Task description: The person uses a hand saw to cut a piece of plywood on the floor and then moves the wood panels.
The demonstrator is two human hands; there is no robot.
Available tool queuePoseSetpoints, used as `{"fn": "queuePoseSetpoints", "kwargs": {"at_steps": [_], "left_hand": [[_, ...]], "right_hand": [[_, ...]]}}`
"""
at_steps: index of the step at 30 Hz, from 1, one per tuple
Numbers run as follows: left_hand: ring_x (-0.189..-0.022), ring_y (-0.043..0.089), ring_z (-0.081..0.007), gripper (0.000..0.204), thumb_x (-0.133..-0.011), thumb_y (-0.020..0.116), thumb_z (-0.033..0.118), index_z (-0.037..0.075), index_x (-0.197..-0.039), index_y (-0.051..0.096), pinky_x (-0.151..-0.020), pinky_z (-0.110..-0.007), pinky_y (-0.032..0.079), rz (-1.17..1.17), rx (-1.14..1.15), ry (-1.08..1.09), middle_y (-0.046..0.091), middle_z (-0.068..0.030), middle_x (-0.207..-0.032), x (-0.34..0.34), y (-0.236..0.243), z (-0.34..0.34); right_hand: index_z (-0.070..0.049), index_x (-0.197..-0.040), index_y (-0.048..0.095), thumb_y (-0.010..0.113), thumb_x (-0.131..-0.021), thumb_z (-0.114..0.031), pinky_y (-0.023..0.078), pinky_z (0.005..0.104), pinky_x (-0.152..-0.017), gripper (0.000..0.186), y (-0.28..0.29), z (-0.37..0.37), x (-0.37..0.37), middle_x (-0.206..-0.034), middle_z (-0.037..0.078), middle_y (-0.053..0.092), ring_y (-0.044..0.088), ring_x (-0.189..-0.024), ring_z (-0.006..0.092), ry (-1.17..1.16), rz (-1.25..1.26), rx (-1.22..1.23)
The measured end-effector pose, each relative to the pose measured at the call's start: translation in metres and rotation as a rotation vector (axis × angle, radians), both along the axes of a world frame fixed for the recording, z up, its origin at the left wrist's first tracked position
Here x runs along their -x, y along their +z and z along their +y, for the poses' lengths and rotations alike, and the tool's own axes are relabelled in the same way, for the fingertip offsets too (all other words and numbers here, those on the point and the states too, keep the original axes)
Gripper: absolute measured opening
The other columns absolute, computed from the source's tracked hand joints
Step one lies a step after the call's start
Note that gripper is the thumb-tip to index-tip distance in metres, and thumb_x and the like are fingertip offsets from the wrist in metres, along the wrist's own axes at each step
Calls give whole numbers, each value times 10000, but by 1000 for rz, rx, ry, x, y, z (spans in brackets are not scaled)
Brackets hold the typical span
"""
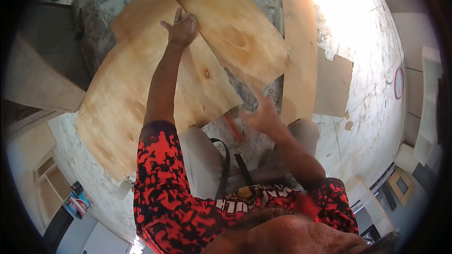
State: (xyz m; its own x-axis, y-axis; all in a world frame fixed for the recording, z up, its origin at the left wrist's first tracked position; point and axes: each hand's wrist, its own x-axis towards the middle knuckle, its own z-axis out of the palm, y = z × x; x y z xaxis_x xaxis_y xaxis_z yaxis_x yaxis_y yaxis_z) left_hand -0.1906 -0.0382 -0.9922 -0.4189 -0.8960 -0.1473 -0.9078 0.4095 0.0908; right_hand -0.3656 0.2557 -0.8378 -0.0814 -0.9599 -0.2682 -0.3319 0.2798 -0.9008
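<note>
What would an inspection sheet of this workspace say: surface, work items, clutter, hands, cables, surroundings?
Surface: pale, stained floor, glaring at upper right.
Work items: large plywood sheet beside second plywood piece; blurred tool, possibly a saw, at their edges.
Clutter: ragged brown board; orange strip near the knees.
Hands: left hand rests at the sheet's edge; right hand grips the tool.
Cables: nothing clearly seen.
Surroundings: white shelf-like unit at far right.

Just one fisheye view here, worn on the person's head and aimed pretty much straight down past both hands, close enough that the sleeve (pixel 162 160) below the left hand (pixel 183 29) looms big, while the floor (pixel 367 131) off right of the right hand (pixel 263 116) bends away.
</note>
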Motion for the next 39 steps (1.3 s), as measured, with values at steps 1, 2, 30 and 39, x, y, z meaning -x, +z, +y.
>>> {"fn": "queuePoseSetpoints", "kwargs": {"at_steps": [1,2,30,39], "left_hand": [[-1414,182,-184,338,-962,334,331,243,-1190,568,-967,-823,33,24,7,11,431,110,-1348,-5,-2,-3],[-1415,179,-182,338,-965,329,331,244,-1184,571,-970,-821,27,58,11,14,434,110,-1345,-3,-5,-6],[-1416,196,-241,478,-969,205,400,239,-1299,511,-983,-792,22,52,43,10,401,62,-1428,4,-18,-10],[-1418,197,-227,477,-964,214,415,239,-1297,507,-983,-789,24,84,32,39,374,66,-1446,0,-12,-8]], "right_hand": [[18,-1332,436,645,-737,-17,494,324,-824,631,30,-18,6,-1075,233,636,649,-1003,267,18,-12,-101],[16,-1336,433,643,-740,-22,494,324,-822,633,45,-26,12,-1073,231,638,652,-993,261,26,-14,-204],[-66,-1408,357,691,-725,-95,531,386,-687,761,1,38,10,-1039,224,636,639,-773,397,49,123,-164],[-41,-1387,364,700,-704,-60,523,394,-808,761,85,142,33,-1244,220,549,608,-1024,366,45,-23,-271]]}}
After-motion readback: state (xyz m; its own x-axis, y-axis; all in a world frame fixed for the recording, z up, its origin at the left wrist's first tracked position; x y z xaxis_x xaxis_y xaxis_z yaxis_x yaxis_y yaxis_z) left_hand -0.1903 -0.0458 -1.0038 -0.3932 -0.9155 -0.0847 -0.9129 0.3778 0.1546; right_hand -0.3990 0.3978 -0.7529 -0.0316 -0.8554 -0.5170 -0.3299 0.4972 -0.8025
